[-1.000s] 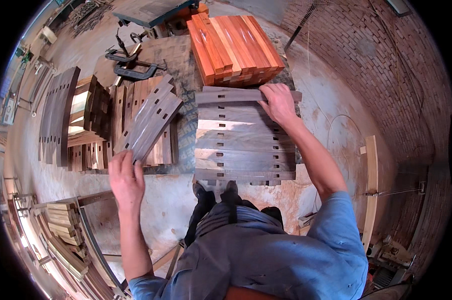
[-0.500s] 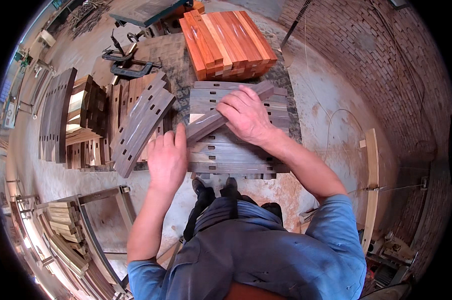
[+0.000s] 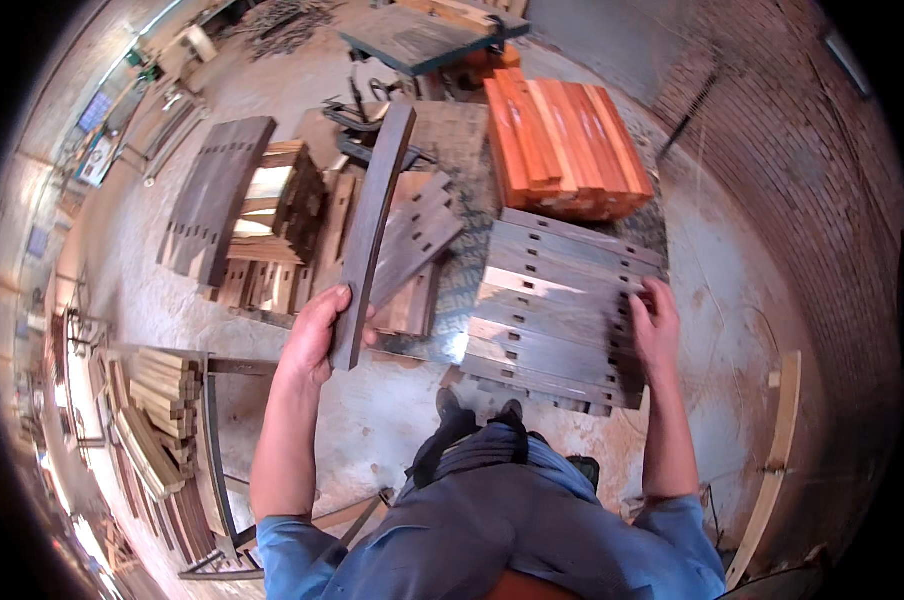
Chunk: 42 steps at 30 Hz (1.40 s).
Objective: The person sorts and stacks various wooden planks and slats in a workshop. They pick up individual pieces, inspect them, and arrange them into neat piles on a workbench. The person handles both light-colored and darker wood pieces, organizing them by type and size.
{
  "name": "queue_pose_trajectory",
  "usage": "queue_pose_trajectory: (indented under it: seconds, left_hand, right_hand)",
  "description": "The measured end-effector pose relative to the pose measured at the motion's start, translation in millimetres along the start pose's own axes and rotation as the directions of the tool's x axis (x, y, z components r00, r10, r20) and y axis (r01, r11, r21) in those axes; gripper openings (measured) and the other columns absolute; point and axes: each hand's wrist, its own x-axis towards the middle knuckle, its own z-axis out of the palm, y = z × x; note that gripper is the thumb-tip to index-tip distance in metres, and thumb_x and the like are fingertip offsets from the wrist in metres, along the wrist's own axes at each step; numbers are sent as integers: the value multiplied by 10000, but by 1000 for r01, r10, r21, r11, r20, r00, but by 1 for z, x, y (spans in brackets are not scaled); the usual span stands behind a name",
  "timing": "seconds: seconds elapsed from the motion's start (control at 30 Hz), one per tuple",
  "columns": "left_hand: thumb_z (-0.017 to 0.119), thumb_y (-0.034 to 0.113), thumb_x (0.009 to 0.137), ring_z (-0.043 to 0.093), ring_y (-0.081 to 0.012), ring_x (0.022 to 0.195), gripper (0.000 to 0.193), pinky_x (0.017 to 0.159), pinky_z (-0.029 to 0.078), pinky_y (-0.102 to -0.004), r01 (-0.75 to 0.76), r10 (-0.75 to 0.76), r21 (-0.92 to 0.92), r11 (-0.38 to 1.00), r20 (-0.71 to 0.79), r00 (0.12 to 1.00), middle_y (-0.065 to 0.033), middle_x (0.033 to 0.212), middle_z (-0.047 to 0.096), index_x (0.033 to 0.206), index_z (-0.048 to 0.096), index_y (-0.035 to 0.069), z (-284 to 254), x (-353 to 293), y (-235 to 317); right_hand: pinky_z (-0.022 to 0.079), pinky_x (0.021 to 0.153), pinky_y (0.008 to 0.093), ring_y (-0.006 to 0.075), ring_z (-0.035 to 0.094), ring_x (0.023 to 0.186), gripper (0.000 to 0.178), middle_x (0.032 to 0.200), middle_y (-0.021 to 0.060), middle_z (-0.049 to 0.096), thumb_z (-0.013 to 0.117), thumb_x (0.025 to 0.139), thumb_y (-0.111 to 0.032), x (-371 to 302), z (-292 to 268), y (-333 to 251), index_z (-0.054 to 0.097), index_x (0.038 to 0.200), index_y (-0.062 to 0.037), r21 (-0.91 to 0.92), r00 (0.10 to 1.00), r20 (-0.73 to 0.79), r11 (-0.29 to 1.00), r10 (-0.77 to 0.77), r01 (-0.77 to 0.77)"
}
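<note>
The left grip [image 3: 314, 332] is closed around the lower end of a dark wooden bar [image 3: 378, 225], thumb on its near side; the other fingers pass behind the wood, so only their tips show at its right side. The bar is raised and tilted, its upper end leaning away to the right; its far faces are hidden. The right grip [image 3: 658, 325] is loosely curled around nothing visible, at the right end of a row of slotted slats [image 3: 547, 300]; whether its fingertips touch them, I cannot tell. Shadow blurs the slots there.

That row covers the near right corner of the counter [image 3: 468, 272]. Behind it, a block of red-orange bars [image 3: 567, 150] fills the far right corner. Left of the row, a slanted set of slotted slats [image 3: 422, 228] lies on paler boards [image 3: 412, 308], partly covered by the bar. Toward the far edge, the bar also cuts across black clamps [image 3: 355, 150], obscuring their shape. At the left edge stand a wood stack [image 3: 292, 200] and dark slotted pieces [image 3: 212, 205].
</note>
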Motion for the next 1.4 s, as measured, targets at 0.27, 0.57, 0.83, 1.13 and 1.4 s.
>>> queue_pose_trajectory:
  seconds: [0.27, 0.57, 0.83, 1.13, 1.4]
  left_hand:
    - [600, 258, 911, 653, -295, 740, 364, 677, 501, -391, -249, 552, 814, 525, -103, 828, -131, 769, 643, 1036, 603, -84, -48, 10, 72]
    - [704, 233, 770, 536, -401, 990, 333, 879, 442, -463, 187, 872, 973, -139, 30, 488, -248, 989, 597, 881, 615, -68, -102, 63, 84]
    - [728, 198, 744, 542, -367, 1007, 372, 871, 444, -450, 270, 892, 945, -184, 45, 451, -220, 1031, 584, 991, 582, -39, -111, 64, 93]
    - [719, 250, 803, 259, -459, 1367, 817, 1138, 225, -472, 146, 929, 944, 295, -319, 188, -359, 1430, 283, 1384, 285, -126, -120, 31, 32]
    - [573, 150, 894, 203, -443, 1406, 754, 1168, 182, -409, -147, 777, 770, 621, -581, 241, -378, 1472, 197, 1409, 139, -186, -121, 59, 14]
  right_hand:
    - [456, 923, 321, 208, 595, 1027, 287, 1129, 123, 613, 575, 919, -83, -26, -9, 35, 572, 1185, 26, 48, 982, -19, 981, 190, -189]
    - [443, 951, 300, 182, 579, 1062, 312, 1156, 112, 610, 561, 950, -114, -35, -8, 46, 551, 1226, 34, 68, 969, -7, 966, 249, -248]
    - [451, 923, 314, 203, 585, 1032, 303, 1135, 127, 600, 557, 945, -127, -28, -2, 29, 556, 1198, 40, 48, 963, 56, 963, 264, -266]
    - [465, 928, 332, 221, 591, 1048, 299, 1136, 137, 589, 579, 930, -106, -33, 29, 26, 563, 1180, 57, 45, 968, 111, 972, 225, -231]
    - [433, 969, 368, 293, 563, 1090, 313, 1170, 191, 563, 589, 914, -122, -17, 58, -7, 557, 1172, 52, -216, 992, 122, 976, 41, -14]
